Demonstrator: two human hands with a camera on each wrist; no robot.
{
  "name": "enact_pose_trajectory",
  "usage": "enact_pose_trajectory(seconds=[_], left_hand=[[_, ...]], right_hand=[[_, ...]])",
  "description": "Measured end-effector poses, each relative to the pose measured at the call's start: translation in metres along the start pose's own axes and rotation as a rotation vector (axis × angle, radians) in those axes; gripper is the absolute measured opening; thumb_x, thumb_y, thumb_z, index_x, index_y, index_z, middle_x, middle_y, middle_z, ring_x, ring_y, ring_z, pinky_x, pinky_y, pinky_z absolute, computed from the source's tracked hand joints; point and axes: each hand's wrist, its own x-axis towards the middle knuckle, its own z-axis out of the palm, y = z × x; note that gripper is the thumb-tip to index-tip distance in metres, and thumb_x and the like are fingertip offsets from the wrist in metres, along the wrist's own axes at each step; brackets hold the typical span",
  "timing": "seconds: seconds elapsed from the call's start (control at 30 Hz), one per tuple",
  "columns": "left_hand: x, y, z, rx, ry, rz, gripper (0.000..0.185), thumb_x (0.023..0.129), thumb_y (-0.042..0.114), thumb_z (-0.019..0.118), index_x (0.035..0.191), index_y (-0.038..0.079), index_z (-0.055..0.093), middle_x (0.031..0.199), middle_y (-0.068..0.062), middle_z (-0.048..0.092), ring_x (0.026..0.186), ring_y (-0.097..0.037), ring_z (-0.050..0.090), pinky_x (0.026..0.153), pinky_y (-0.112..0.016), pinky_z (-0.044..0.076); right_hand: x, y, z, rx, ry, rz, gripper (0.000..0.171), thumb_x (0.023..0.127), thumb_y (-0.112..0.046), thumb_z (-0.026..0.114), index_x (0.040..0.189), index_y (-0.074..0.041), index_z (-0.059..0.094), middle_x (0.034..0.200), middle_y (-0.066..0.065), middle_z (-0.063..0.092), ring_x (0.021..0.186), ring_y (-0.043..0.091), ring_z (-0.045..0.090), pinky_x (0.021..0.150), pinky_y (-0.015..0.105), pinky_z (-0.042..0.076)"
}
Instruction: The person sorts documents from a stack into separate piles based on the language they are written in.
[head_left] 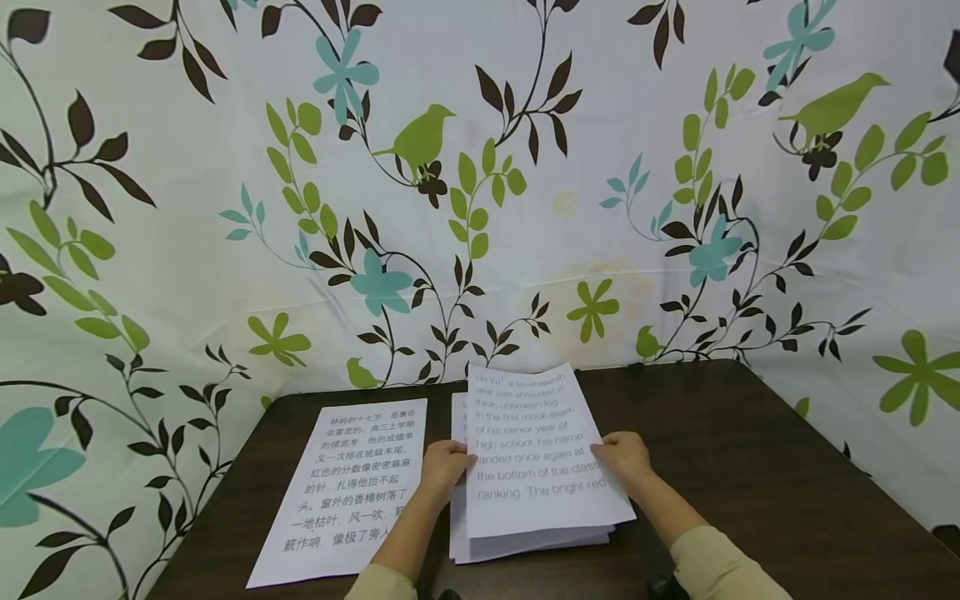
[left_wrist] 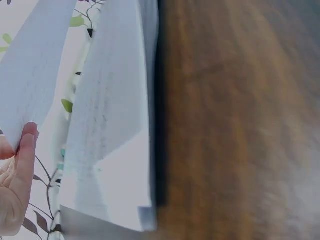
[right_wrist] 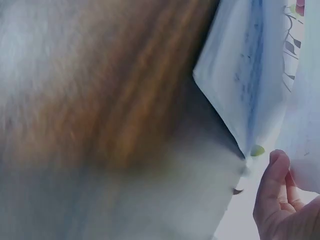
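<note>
At the middle of a dark wooden table [head_left: 750, 467], a top sheet [head_left: 536, 450] printed in English is lifted off a stack of paper [head_left: 525, 546], its far edge raised and its near edge hanging over the pile. The left hand [head_left: 444, 468] pinches the sheet's left edge, fingers curled round it, while the right hand [head_left: 624, 460] grips the right edge the same way. Beside the stack, to the left and apart from it, a single page of Chinese text [head_left: 348, 492] lies flat on the wood. By the look of it the step in hand is peeling one page from the pile; the next move would seem to call for keeping both pinches even so the sheet clears the stack without dragging the page beneath. Only the head view shows both pages, the printed words and the leaf-and-bird patterned cloth [head_left: 480, 183] behind. The left wrist view shows instead a fingertip [left_wrist: 27, 137] against the paper's edge and the gap under the lifted sheet; the right wrist view, blurred, shows curled fingers [right_wrist: 272, 175] beside the paper's corner.
</note>
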Motion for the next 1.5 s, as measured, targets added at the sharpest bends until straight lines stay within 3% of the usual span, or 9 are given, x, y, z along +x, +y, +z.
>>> enact_pose_trajectory(seconds=[0.07,0.23,0.6,0.93,1.23,1.5], left_hand=[[0.002,0.004,0.001,0.004,0.001,-0.018,0.015,0.074,-0.001,0.060,0.088,-0.006,0.061,0.074,-0.009,0.057,0.059,-0.017,0.056,0.055,-0.031,0.049],[0.003,0.016,0.001,-0.030,-0.029,0.011,0.016,0.075,0.000,0.059,0.090,-0.006,0.060,0.076,-0.010,0.057,0.060,-0.017,0.056,0.058,-0.033,0.049],[0.002,0.049,0.009,-0.095,-0.088,0.049,0.019,0.076,0.001,0.059,0.093,-0.007,0.059,0.076,-0.010,0.057,0.062,-0.018,0.059,0.059,-0.028,0.050],[0.001,0.077,0.034,-0.158,-0.138,0.086,0.018,0.076,0.001,0.059,0.092,-0.005,0.060,0.076,-0.008,0.059,0.063,-0.018,0.060,0.059,-0.027,0.050],[0.000,0.089,0.063,-0.257,-0.178,0.066,0.015,0.075,0.000,0.059,0.089,-0.002,0.062,0.074,-0.007,0.059,0.062,-0.016,0.061,0.058,-0.025,0.050],[-0.006,0.100,0.091,-0.316,-0.165,0.060,0.013,0.074,-0.001,0.060,0.087,0.000,0.062,0.071,-0.006,0.058,0.060,-0.016,0.060,0.057,-0.025,0.050]], right_hand=[[0.001,-0.004,-0.005,-0.002,0.003,-0.012,0.017,0.079,-0.008,0.055,0.079,0.009,0.060,0.062,0.008,0.054,0.053,0.017,0.051,0.046,0.028,0.043],[0.002,-0.015,-0.017,-0.011,0.012,-0.042,0.017,0.080,-0.007,0.055,0.081,0.009,0.059,0.062,0.008,0.054,0.053,0.017,0.052,0.046,0.028,0.043],[0.009,-0.028,-0.048,-0.016,0.017,-0.046,0.021,0.083,-0.009,0.051,0.089,0.010,0.057,0.070,0.012,0.056,0.054,0.018,0.054,0.047,0.029,0.045],[0.012,-0.029,-0.087,-0.047,0.043,-0.027,0.029,0.085,-0.014,0.051,0.100,0.010,0.053,0.080,0.016,0.055,0.058,0.019,0.055,0.049,0.029,0.046],[0.013,-0.016,-0.117,-0.079,0.089,-0.059,0.034,0.085,-0.017,0.051,0.103,0.012,0.051,0.085,0.019,0.055,0.059,0.019,0.054,0.049,0.030,0.046],[0.020,-0.005,-0.146,-0.126,0.110,-0.055,0.045,0.085,-0.024,0.052,0.110,0.013,0.046,0.090,0.023,0.052,0.062,0.021,0.054,0.050,0.030,0.045]])
